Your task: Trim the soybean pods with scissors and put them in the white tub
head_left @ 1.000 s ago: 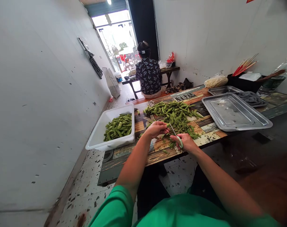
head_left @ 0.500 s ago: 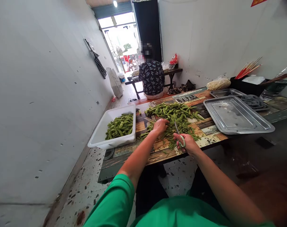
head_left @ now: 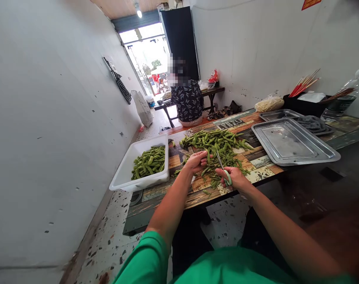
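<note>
Between the fingers of my left hand [head_left: 196,161] is a green bean pod [head_left: 208,157], raised just over the table. My right hand [head_left: 233,177] grips scissors [head_left: 227,178] by their pale green handles, with the blades pointing up and left beside the pod. A heap of green pods [head_left: 216,138] lies behind both hands, and smaller pods and trimmings [head_left: 228,158] are scattered under and around them. To the left, a white plastic tub [head_left: 123,167] holds more green pods [head_left: 149,162].
Metal trays [head_left: 294,142] lie at the right of the patterned table [head_left: 151,189], with a dark cloth [head_left: 312,124] on one. Behind them are a black box [head_left: 305,104] of skewers and a bagged pale bundle [head_left: 269,103]. A person [head_left: 187,98] sits beyond, facing away.
My left hand has come up from the pile and turned, now showing a pod in its fingers. The scissors stay nearly in place. The whole view has shifted slightly.
</note>
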### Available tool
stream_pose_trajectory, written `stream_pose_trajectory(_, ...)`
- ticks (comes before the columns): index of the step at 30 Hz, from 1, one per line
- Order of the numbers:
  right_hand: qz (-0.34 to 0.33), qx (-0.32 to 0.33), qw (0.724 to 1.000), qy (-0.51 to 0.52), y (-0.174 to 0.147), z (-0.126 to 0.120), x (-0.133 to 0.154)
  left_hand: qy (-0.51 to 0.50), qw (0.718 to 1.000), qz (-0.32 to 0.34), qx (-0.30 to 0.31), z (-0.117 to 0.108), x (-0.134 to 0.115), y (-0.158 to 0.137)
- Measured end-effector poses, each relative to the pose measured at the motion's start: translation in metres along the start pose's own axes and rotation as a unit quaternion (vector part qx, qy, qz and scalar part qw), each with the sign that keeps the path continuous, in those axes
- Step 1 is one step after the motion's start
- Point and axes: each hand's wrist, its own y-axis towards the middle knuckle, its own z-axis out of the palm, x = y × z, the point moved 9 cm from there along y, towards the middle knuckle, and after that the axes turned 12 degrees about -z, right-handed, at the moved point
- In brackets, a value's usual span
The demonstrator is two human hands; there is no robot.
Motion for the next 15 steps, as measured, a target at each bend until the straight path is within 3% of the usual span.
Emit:
stream_pose_trajectory(4, -0.012, 0.012, 0.989, -0.144, 0.004, -0.011, 0.01, 0.138, 0.986, 0.047, -0.086, -0.009, 0.001, 0.004)
stream_pose_trajectory(8, -0.073, 0.01, 0.923, -0.378, 0.008, -0.019, 0.032, 0.297, 0.931, 0.122, -0.171, -0.01, -0.009, -0.002)
stream_pose_trajectory(11, -0.07, 0.016, 0.893, -0.445, 0.009, -0.02, 0.035, 0.385, 0.894, 0.161, -0.166, 0.002, -0.016, -0.011)
stream_pose_trajectory(15, -0.072, 0.021, 0.885, -0.46, 0.012, -0.021, 0.035, 0.435, 0.871, 0.181, -0.136, 0.017, -0.021, -0.019)
